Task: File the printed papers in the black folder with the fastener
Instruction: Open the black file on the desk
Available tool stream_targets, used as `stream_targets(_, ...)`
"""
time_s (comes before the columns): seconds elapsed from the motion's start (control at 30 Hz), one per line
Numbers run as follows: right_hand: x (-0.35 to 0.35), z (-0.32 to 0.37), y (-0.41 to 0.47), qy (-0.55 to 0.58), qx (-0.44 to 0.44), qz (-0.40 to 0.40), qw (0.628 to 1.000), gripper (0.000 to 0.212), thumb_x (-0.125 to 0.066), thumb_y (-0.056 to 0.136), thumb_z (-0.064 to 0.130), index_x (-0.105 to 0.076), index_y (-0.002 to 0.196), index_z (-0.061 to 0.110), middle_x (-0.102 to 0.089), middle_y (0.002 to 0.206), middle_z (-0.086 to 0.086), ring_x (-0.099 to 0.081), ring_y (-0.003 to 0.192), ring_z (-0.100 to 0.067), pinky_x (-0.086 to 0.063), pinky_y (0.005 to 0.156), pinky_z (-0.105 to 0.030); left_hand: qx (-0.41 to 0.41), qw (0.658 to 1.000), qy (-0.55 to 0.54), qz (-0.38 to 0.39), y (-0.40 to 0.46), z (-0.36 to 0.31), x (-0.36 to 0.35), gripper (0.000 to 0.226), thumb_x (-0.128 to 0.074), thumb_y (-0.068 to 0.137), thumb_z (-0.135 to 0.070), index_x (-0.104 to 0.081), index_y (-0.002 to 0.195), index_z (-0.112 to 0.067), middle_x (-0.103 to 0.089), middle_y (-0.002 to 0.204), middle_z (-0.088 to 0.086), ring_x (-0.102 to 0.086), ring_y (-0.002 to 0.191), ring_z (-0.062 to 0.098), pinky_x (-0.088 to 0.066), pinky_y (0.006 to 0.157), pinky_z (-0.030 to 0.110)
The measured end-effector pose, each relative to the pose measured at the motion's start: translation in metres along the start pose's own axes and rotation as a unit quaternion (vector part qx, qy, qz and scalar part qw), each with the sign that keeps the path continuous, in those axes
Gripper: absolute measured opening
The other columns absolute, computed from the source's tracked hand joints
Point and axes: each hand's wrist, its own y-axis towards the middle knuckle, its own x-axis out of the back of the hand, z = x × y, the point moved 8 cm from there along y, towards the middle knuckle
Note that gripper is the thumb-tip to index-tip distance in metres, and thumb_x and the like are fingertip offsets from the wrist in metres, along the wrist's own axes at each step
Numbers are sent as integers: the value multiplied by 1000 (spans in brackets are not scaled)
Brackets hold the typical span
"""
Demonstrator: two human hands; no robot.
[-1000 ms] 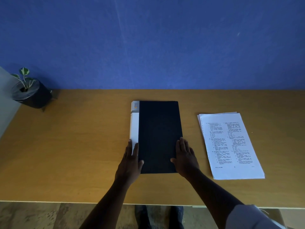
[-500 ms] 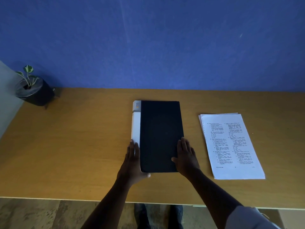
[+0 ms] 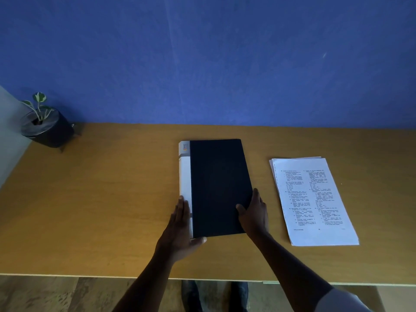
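The black folder (image 3: 218, 183) with a white spine lies shut in the middle of the wooden table (image 3: 101, 199). My left hand (image 3: 180, 230) rests on the spine at the near left corner, thumb hooked under the bottom edge. My right hand (image 3: 254, 212) grips the folder's right edge near the bottom, thumb on the cover. The printed papers (image 3: 313, 201) lie in a stack to the right of the folder, apart from it and untouched.
A small potted plant (image 3: 45, 127) in a black pot stands at the table's far left corner. A blue wall runs behind the table. The table's near edge (image 3: 90, 275) is just below my forearms, with floor beneath.
My left hand has slid down to the folder's near left corner and its thumb has moved under the bottom edge. My right hand has stayed on the right edge.
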Motion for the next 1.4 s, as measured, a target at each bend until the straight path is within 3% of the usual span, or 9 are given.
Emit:
stream_targets(0.4,38,35,-8,27,5,-80,996,59,-69,90,11,-44,143,10,-60,132,-13,-57,120,-32,-56,96,-48,-16,998,-34,45,3,8,12,126,-55,77,-78,34,148,-26,44,154,-10,23,149,15,-15,121,36)
stream_targets(0.57,55,70,-19,70,35,-104,991,52,-69,89,13,-53,138,12,-60,128,-9,-62,104,-22,-50,75,-23,5,999,-36,-2,11,8,49,94,-30,86,-79,5,158,-29,17,165,-4,-16,152,21,-35,113,41)
stream_targets(0.73,56,114,-39,115,87,-64,988,57,-68,92,18,-48,145,18,-57,136,-4,-58,123,-22,-56,98,-43,-25,993,-82,-79,28,-32,118,76,-28,99,-62,2,159,-26,1,167,0,-48,136,24,-49,102,40)
stream_targets(0.83,52,142,-55,129,129,-37,983,60,-67,94,20,-43,148,18,-59,138,-2,-57,127,-20,-54,102,-46,-77,983,-102,-128,36,-69,163,67,-32,103,-50,-2,159,-27,-11,167,4,-44,139,25,-48,105,44)
stream_targets(0.93,44,169,-70,120,166,-10,979,62,-66,96,17,-38,151,15,-59,140,-4,-56,130,-19,-53,105,-42,-103,977,-119,-145,39,-93,192,60,-29,106,-43,-3,159,-31,-1,167,3,-30,147,26,-42,109,49)
stream_targets(1.0,42,186,-78,117,194,-4,974,50,-62,98,15,-45,144,12,-65,125,-2,-63,116,-11,-58,91,-33,-106,975,-122,-150,39,-102,205,58,-29,107,-39,-5,159,-29,4,167,5,-21,150,26,-38,112,48)
stream_targets(1.1,37,204,-88,130,233,12,964,31,-57,98,8,-54,128,14,-63,95,15,-64,90,4,-52,66,-14,-100,975,-123,-153,39,-103,218,54,-30,108,-36,-13,158,-28,-1,167,9,-22,150,26,-35,114,44)
stream_targets(1.3,15,226,-99,183,259,68,946,42,-52,100,3,-51,140,16,-63,104,19,-63,98,7,-51,74,-9,-53,963,-191,-184,27,-74,235,45,-46,104,-24,-45,148,-29,-37,157,6,-39,142,13,-33,102,12)
stream_targets(1.4,5,234,-105,193,279,77,937,39,-49,102,6,-50,141,14,-66,100,9,-66,87,-1,-51,66,-14,-30,965,-184,-183,20,-58,241,42,-48,102,-22,-50,144,-26,-55,145,7,-63,94,-12,-38,70,-2)
